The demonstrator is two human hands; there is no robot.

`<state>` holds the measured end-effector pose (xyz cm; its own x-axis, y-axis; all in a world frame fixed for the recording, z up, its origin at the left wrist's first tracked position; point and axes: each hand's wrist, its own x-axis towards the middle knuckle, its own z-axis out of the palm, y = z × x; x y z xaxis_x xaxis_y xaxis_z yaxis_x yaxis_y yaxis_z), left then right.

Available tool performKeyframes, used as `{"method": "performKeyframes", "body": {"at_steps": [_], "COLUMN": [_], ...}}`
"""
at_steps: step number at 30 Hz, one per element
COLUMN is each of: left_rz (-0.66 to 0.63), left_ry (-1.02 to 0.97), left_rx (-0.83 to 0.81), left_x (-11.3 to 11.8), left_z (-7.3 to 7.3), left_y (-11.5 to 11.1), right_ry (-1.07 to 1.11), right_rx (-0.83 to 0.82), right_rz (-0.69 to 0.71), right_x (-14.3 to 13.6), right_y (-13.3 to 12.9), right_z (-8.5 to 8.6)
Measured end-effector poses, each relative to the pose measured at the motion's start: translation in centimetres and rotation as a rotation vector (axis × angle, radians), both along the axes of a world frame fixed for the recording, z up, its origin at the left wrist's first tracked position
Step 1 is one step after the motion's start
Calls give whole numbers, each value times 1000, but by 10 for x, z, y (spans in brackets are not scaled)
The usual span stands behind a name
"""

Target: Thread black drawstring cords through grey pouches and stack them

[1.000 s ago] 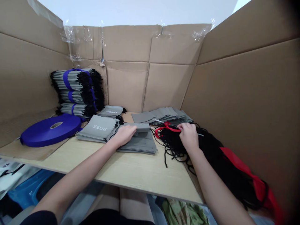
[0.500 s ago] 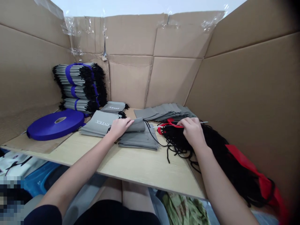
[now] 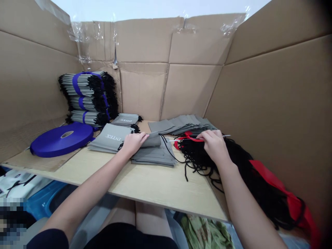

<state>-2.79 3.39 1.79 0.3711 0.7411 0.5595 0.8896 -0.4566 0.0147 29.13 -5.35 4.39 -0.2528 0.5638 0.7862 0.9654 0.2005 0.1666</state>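
My left hand pinches a grey pouch, from whose right end a black cord trails. Beneath that pouch lies a pile of flat grey pouches. Between the fingertips of my right hand is a thin white rod, whose left end points toward the pouch. The rod crosses above a heap of black cords with a red band around their near end. Just left of my left hand, a stack of pouches printed INTEX rests on the table.
Cardboard walls enclose the wooden table on three sides. A purple ribbon roll lies at left, before bundled pouches tied with purple ribbon. More grey sheets lie at the back. A red strip crosses the cords.
Both hands keep nearly the same position and grip. The view has tilted up very slightly.
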Motion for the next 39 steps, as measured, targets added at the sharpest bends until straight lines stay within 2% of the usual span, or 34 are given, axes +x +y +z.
{"method": "performKeyframes", "body": {"at_steps": [9,26,33,39], "left_rz": [74,10,-36,-175], "left_ry": [1,15,25,85], "left_rx": [-19,-5,30,68], "left_x": [-1,-1,0,1], "left_z": [1,0,-2,-2], "left_y": [0,-2,-1,-1], "right_ry": [-4,-34,-30,-11], "right_rx": [-37,-41,2,47], "right_rz": [14,12,4,21], "right_x": [3,4,2,-1], "right_y": [1,-1,-2,-3], "right_z": [0,1,2,3]}}
